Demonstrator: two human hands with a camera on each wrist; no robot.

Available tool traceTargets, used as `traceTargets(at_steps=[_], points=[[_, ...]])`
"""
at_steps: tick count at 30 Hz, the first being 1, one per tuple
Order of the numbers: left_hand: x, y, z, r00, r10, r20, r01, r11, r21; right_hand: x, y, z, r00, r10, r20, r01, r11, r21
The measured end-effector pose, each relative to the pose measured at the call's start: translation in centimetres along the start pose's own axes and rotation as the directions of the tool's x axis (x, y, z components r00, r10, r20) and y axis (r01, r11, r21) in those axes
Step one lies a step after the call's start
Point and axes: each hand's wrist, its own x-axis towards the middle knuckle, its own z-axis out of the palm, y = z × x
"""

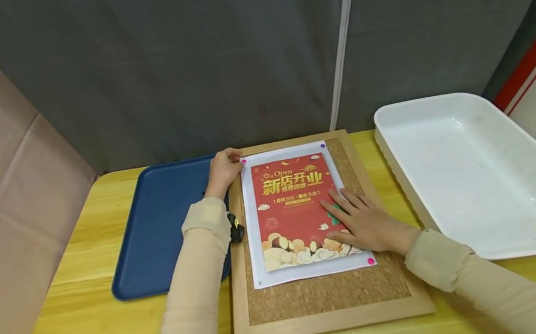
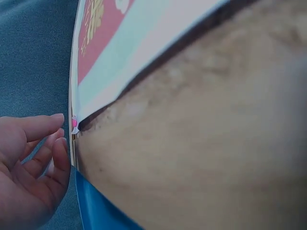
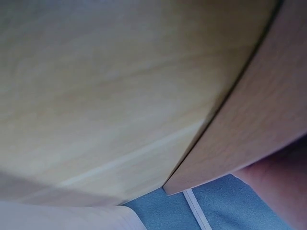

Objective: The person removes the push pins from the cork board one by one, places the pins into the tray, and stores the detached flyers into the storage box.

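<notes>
A corkboard (image 1: 296, 302) in a wooden frame lies on the table, bearing a white sheet (image 1: 296, 273) with a red poster (image 1: 296, 209) on top. My left hand (image 1: 225, 168) is at the sheet's far left corner, beside a pink pushpin (image 1: 244, 161). In the left wrist view, the left hand's fingers are loosely bent, their tips just short of the pushpin (image 2: 74, 123). My right hand (image 1: 367, 225) lies with spread fingers over the poster's lower right part. A purple pushpin (image 1: 322, 146) and another pink pushpin (image 1: 371, 261) mark the sheet's right corners.
A dark blue tray (image 1: 162, 232) lies left of the corkboard, partly under the left arm. To the right stands a deep white plastic tub (image 1: 482, 172). A grey curtain (image 1: 176, 64) hangs behind the yellow wooden table (image 1: 82, 328).
</notes>
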Motion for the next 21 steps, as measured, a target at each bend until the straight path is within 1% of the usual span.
traceTargets(at_steps=[4,8,16,21], points=[[0.31,0.28,-0.10,0.999,0.012,0.048,-0.013,0.999,0.032,0.04,0.00,0.00,1.000,0.006,0.005,-0.006,1.000,-0.004],[0.50,0.43,-0.04,0.998,0.002,0.066,-0.006,0.998,0.062,0.14,-0.02,0.05,1.000,0.008,0.010,-0.008,1.000,-0.005],[0.57,0.37,0.35,0.998,-0.037,0.051,0.034,0.998,0.048,0.26,-0.07,0.05,1.000,0.007,0.010,-0.007,1.000,-0.013],[0.49,0.53,0.77,0.996,-0.074,0.044,0.070,0.994,0.090,0.12,-0.06,-0.03,1.000,0.014,0.017,-0.014,1.000,-0.012]])
